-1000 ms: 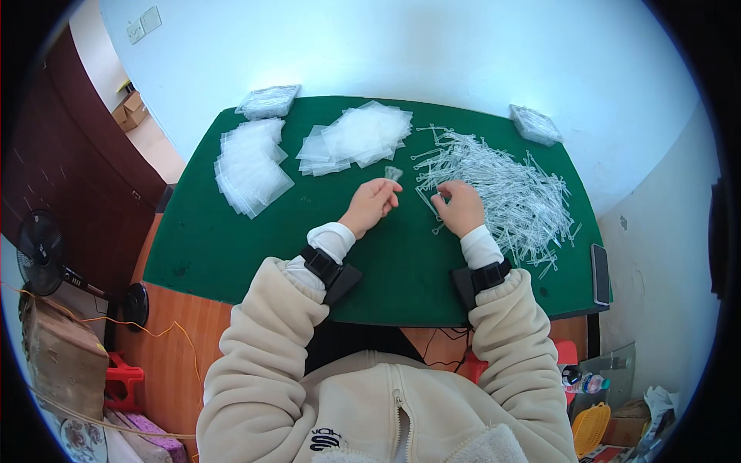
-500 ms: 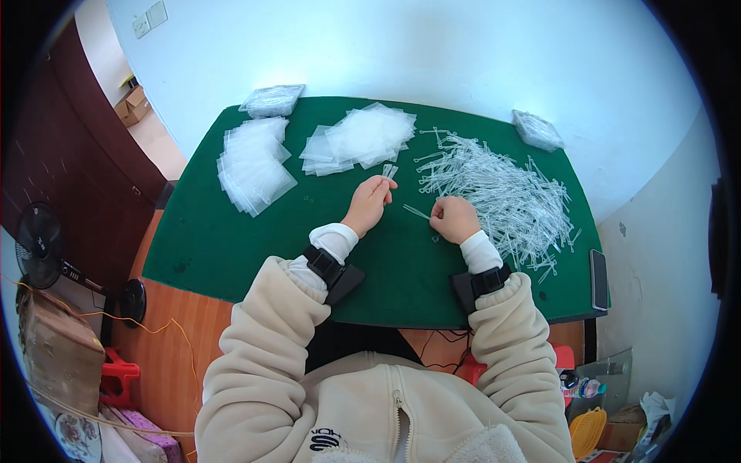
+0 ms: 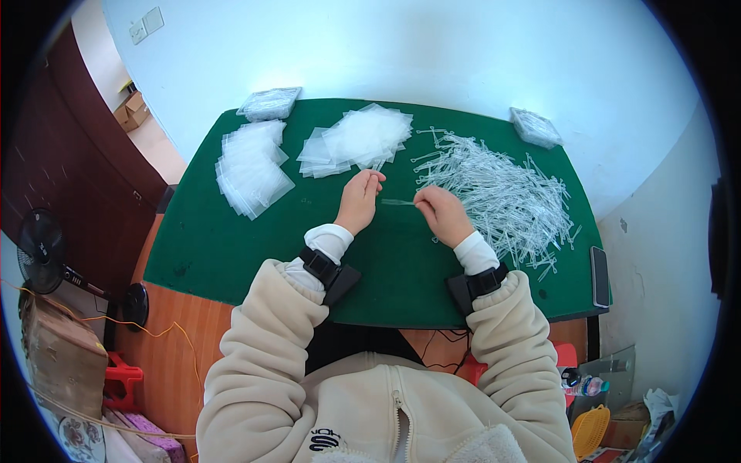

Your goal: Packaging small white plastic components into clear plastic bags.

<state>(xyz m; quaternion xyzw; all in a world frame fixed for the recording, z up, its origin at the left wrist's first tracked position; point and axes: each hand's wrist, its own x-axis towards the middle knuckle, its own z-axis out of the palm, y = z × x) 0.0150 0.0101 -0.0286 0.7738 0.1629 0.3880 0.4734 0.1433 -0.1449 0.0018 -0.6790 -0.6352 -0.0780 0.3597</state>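
My left hand (image 3: 359, 204) is closed around a small clear plastic bundle (image 3: 377, 165) that pokes up near a heap of transparent bags (image 3: 369, 133). My right hand (image 3: 444, 214) pinches slender clear pieces (image 3: 397, 202), pointing left above the green table (image 3: 378, 285); a loose pile of similar pieces (image 3: 505, 197) lies to its right.

On my feed the surface (image 3: 405, 270) looks covered in matt green cloth. I see the sticks (image 3: 502, 193) as clear, glossy plastic, catching hard glints, and the bags (image 3: 251, 166) as thin, smooth, milky film. The jacket (image 3: 266, 355) reads to me as soft, matt fleece. The door (image 3: 89, 158) looks like dark wood with a slight sheen, the basket (image 3: 591, 428) yellow plastic, the box (image 3: 131, 112) matt brown cardboard.
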